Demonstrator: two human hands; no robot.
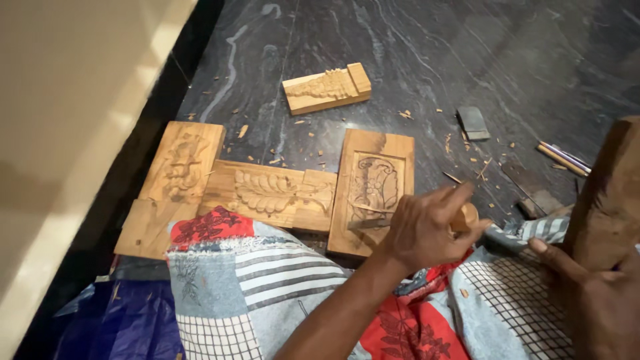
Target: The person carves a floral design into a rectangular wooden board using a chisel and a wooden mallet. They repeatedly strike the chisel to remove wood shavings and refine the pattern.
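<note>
We see the left hand (pixel 427 230) clenched around a chisel (pixel 467 219) with a pale wooden handle, its blade resting on the carved wooden panel (pixel 373 190) that lies on the dark stone floor (pixel 427 60) just ahead of the patchwork cloth (pixel 267 280). Our right hand (pixel 593 300) grips a brown wooden mallet (pixel 610 193) at the right edge. Left of the panel lie a leaf-carved board (pixel 270 193) and a tall carved board (pixel 183 163); a smaller carved block (pixel 327 89) sits farther off, among wood chips.
</note>
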